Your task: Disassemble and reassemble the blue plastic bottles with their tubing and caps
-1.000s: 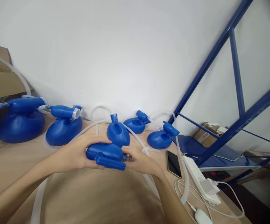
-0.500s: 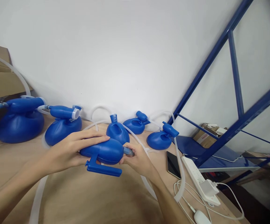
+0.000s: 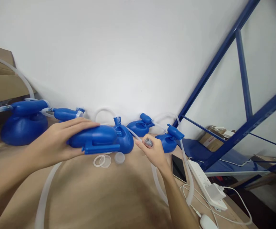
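1. The spout (image 3: 104, 135) is held at its left end in the left hand (image 3: 66, 136), with the fingers wrapped over its top and the hand closed only as far as its thickness allows. It is kept roughly level above the surface (image 3: 92, 197), its handle (image 3: 102, 148) turned toward the camera.
2. The grey fitting (image 3: 148, 142) is gripped in the curled fingers of the right hand (image 3: 155, 154). Whether a tube is joined to it cannot be told, since its lower part is hidden.
3. A change is seen at the spout's right end: 0.5 s ago the fitting was set against it, and now the 2 are well apart. By judgement, they have been separated, and both hands are being worked on single parts.
4. With the spout lifted away, a clear ring (image 3: 94, 161) and 2 clear discs (image 3: 119, 157) have been brought into view just below it; the ring is overlapped with 1 of the discs.
5. Behind the hands, 5 blue bottles (image 3: 24, 128) are lined along the wall (image 3: 128, 63), the middle bottle being partly covered by the spout.
6. To the right, a dark-screened phone (image 3: 179, 168) and a power strip (image 3: 197, 171) are placed.
7. No brand or lettering can be read; the marks on the shelf frame (image 3: 243, 73) and the box (image 3: 211, 140) are too small.
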{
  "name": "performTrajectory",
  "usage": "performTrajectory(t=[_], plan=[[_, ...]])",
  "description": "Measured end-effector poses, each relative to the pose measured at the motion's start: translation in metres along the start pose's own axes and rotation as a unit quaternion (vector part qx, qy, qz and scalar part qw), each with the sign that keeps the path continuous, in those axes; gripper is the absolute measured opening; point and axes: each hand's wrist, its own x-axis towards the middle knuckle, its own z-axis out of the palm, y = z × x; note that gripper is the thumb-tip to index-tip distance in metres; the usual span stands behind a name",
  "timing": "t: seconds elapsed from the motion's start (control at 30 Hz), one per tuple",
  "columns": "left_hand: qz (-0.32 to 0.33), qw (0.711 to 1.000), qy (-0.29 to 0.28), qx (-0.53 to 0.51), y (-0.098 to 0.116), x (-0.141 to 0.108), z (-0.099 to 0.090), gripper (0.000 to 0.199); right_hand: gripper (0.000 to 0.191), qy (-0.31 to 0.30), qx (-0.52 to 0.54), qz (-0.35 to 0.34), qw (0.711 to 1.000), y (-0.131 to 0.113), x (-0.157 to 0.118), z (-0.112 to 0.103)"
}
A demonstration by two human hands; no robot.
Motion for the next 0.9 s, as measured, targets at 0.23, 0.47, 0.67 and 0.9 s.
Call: performTrajectory(t=[0.23,0.47,0.67,0.9], plan=[[-0.021,0.989,-0.033,0.141,-0.033,0.017,0.006,0.061,0.047,-0.185,0.027,0.068,0.980,0.021,-0.004,0.017],[-0.138,0.983,0.016,0.120,-0.045,0.021,0.026,0.077,0.082,-0.174,-0.122,0.086,0.973,0.067,-0.009,0.059],[-0.296,0.953,-0.048,0.046,-0.060,0.021,0.037,0.073,0.068,-0.186,-0.163,0.044,0.968,0.097,-0.016,0.077],[-0.328,0.937,-0.079,-0.094,-0.083,0.022,0.036,0.067,0.073,-0.158,-0.116,0.080,0.977,0.113,-0.008,0.062]])
